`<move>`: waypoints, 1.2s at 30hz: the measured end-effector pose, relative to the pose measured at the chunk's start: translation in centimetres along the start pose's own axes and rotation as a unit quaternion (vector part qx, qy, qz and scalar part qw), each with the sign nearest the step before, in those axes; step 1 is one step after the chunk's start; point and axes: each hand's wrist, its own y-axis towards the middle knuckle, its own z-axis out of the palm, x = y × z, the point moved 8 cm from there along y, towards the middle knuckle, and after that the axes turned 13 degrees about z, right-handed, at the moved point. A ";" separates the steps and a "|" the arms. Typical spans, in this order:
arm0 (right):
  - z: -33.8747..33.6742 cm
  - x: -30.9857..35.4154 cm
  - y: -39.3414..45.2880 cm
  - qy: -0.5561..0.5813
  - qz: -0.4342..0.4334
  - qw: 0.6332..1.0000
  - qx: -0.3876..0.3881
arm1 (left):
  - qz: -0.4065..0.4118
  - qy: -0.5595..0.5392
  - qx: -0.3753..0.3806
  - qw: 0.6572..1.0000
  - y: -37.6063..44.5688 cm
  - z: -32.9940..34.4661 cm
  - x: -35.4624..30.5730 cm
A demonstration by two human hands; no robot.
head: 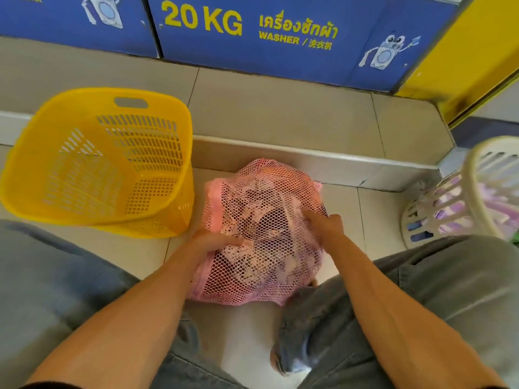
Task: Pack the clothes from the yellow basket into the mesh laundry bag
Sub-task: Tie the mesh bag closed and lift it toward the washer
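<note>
The pink mesh laundry bag [266, 197] lies bulging on the tiled floor between my knees, with patterned pink and dark clothes showing through the net. My left hand [213, 244] grips the mesh on the bag's near left side. My right hand [327, 224] clutches the mesh on its right side. The yellow basket [33, 175] stands to the left of the bag, tilted toward me, and nothing is visible inside it.
A raised tiled step [280, 119] runs behind the bag below blue washer panels [252, 32]. A cream basket [474, 192] holding purple laundry stands at the right. My legs in grey trousers [438, 299] flank the bag on both sides.
</note>
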 end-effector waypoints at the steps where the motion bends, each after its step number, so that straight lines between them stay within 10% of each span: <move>1: 1.0 -0.6 0.4 0.037 0.029 0.997 0.057 | 0.002 -0.001 -0.007 1.000 0.0 -0.1 0.1; 13: 6.5 -1.9 0.9 0.040 0.070 0.958 0.277 | 0.048 -0.120 -0.021 0.991 1.2 -1.2 1.7; 25: -0.2 2.6 -3.9 0.175 -0.129 0.967 0.136 | 0.085 -0.263 -0.089 0.957 -1.7 -2.1 -4.9; 36: -12.5 9.7 -11.0 0.328 -0.246 0.911 0.047 | 0.286 -0.378 -0.149 0.868 -6.6 -5.7 -19.3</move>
